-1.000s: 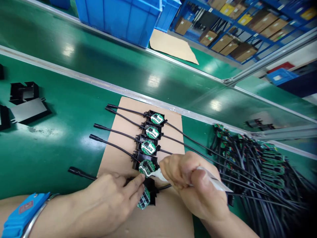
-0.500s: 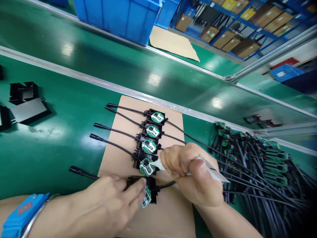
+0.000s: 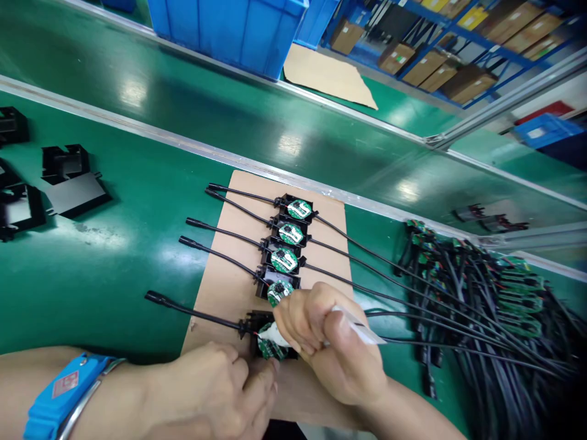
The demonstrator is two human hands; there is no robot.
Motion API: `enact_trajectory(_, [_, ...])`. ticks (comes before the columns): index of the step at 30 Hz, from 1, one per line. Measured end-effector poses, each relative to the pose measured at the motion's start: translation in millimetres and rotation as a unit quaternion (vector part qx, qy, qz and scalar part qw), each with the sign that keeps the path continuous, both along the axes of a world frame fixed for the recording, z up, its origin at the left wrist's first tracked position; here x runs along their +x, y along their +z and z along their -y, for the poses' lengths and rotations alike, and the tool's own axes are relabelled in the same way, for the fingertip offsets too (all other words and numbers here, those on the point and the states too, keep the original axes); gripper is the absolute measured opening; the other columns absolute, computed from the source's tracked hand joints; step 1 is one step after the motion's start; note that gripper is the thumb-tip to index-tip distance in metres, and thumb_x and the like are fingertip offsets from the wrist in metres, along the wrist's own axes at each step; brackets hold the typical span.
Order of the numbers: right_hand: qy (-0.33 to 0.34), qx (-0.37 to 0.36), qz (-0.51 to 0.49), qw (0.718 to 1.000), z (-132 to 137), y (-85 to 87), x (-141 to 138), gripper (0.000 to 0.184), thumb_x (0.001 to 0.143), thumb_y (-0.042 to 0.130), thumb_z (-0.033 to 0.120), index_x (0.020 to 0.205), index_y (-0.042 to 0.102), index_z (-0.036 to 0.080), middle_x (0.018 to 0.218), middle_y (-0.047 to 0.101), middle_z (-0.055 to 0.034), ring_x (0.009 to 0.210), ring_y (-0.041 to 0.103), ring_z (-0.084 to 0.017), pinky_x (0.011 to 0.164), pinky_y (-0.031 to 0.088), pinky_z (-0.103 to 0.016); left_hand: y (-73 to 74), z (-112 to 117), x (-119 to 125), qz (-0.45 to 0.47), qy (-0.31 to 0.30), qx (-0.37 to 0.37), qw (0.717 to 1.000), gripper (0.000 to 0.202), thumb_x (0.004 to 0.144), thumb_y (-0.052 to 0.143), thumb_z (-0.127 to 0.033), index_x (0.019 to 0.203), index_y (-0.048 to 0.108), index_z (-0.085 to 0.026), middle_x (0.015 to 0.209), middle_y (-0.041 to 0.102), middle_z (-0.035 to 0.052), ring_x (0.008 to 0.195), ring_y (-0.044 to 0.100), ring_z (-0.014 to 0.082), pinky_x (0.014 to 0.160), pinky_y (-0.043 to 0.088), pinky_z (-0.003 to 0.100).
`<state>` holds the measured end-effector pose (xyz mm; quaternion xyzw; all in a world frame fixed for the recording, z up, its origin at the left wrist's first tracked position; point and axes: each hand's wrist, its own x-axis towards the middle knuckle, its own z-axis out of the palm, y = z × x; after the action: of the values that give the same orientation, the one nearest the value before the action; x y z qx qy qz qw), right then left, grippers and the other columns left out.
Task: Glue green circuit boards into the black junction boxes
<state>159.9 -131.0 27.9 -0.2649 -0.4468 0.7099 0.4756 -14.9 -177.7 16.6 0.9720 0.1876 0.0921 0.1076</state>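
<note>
On a brown cardboard sheet [image 3: 229, 287] lie several black housings in a row, each with a round green circuit board [image 3: 284, 260] and black cables running out both sides. My right hand [image 3: 330, 342] is closed round a white tube [image 3: 362, 330] and its nozzle touches the nearest board [image 3: 268, 348]. My left hand [image 3: 215, 391], with a blue wrist strap [image 3: 68, 388] on the wrist, has its fingers curled against the near edge of that nearest housing [image 3: 252, 324].
A heap of cabled boards [image 3: 481, 305] lies to the right. Empty black housings [image 3: 64, 183] sit at the left on the green bench. Beyond a metal rail [image 3: 160, 137] runs a green belt with blue crates [image 3: 238, 30] and a cardboard piece [image 3: 328, 76]. Shelves with boxes stand behind.
The tube's nozzle has moved from the fourth board down to the nearest board. My left hand has slid nearer me and curled its fingers. The view shifted slightly left.
</note>
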Motion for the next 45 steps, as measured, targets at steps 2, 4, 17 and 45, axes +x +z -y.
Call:
enact_trajectory(2, [0.001, -0.001, 0.008, 1.000, 1, 0.5, 3, 0.034, 0.094, 0.047, 0.043, 0.069, 0.042, 0.020, 0.055, 0.029, 0.0055, 0.046, 0.026, -0.007, 0.044, 0.023, -0.023, -3.0, 2, -1, 0.004, -0.017, 0.012, 1.000, 0.036, 0.085, 0.053, -0.017, 0.120, 0.058, -0.010, 0.115, 0.065, 0.0161, 0.065, 0.060, 0.0164, 0.053, 0.045, 0.030])
enact_trajectory(4, [0.003, -0.005, 0.023, 1.000, 3, 3.8, 8, 0.036, 0.094, 0.047, 0.045, 0.068, 0.041, 0.020, 0.055, 0.029, 0.0055, 0.046, 0.026, -0.007, 0.044, 0.023, -0.023, -3.9, 3, -2, 0.005, -0.024, 0.020, 0.999, 0.036, 0.085, 0.052, -0.019, 0.119, 0.058, -0.009, 0.115, 0.064, 0.0178, 0.065, 0.060, 0.0171, 0.053, 0.045, 0.031])
enact_trajectory(17, [-0.018, -0.018, 0.062, 0.998, 15, 14.0, 27, 0.038, 0.094, 0.046, 0.047, 0.068, 0.039, 0.021, 0.054, 0.028, 0.0053, 0.046, 0.027, -0.009, 0.046, 0.023, -0.025, 4.3, -3, -6, 0.016, -0.040, 0.050, 0.998, 0.032, 0.088, 0.048, -0.015, 0.117, 0.059, -0.009, 0.117, 0.064, 0.0192, 0.064, 0.059, 0.0165, 0.051, 0.042, 0.028])
enact_trajectory(45, [-0.124, 0.099, 0.059, 0.986, 30, 27.2, 31, 0.037, 0.086, 0.051, 0.051, 0.066, 0.039, 0.022, 0.051, 0.031, 0.0052, 0.043, 0.031, -0.009, 0.044, 0.027, -0.025, -3.6, 9, -2, 0.069, 0.008, 0.006, 0.998, 0.037, 0.085, 0.052, -0.015, 0.120, 0.060, -0.018, 0.121, 0.065, 0.0105, 0.081, 0.066, 0.0169, 0.065, 0.053, 0.025])
